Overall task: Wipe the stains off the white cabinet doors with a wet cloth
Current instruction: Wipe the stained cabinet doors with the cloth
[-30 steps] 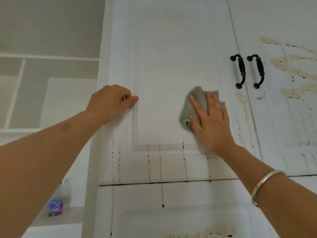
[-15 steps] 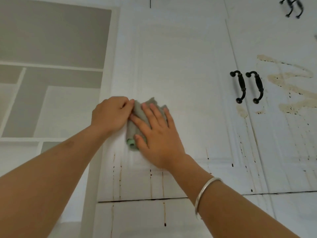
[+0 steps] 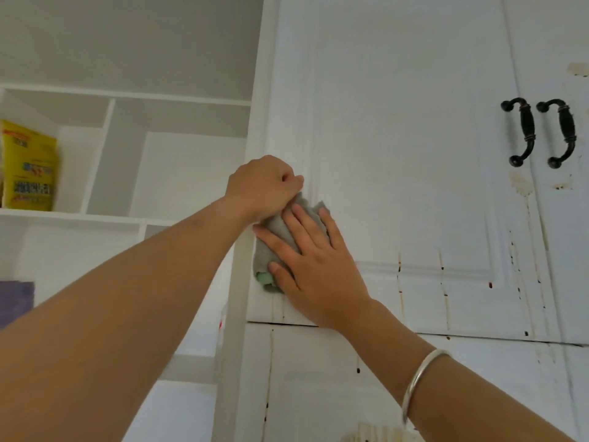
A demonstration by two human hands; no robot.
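My right hand [image 3: 314, 266] lies flat with straight fingers on a grey cloth [image 3: 276, 231] and presses it against the lower left corner of the white cabinet door [image 3: 414, 148]. A green bit of the cloth [image 3: 264, 277] shows below my thumb. My left hand [image 3: 263, 186] is curled into a fist against the door's left edge, just above the cloth and touching its top. Brown drip streaks [image 3: 399, 282] run down the door's lower rail. A tan smear [image 3: 520, 183] sits under the black handles [image 3: 522, 132].
A second stained door [image 3: 561, 244] adjoins on the right, and a streaked lower door [image 3: 318, 384] sits below. Open white shelves [image 3: 134, 215] stand to the left, holding a yellow packet [image 3: 28, 167] and a purple object [image 3: 16, 301].
My right hand slid the cloth leftward across the door, from near its middle to the left edge beside my left hand. The left hand stayed on the door's edge. The view shifted left.
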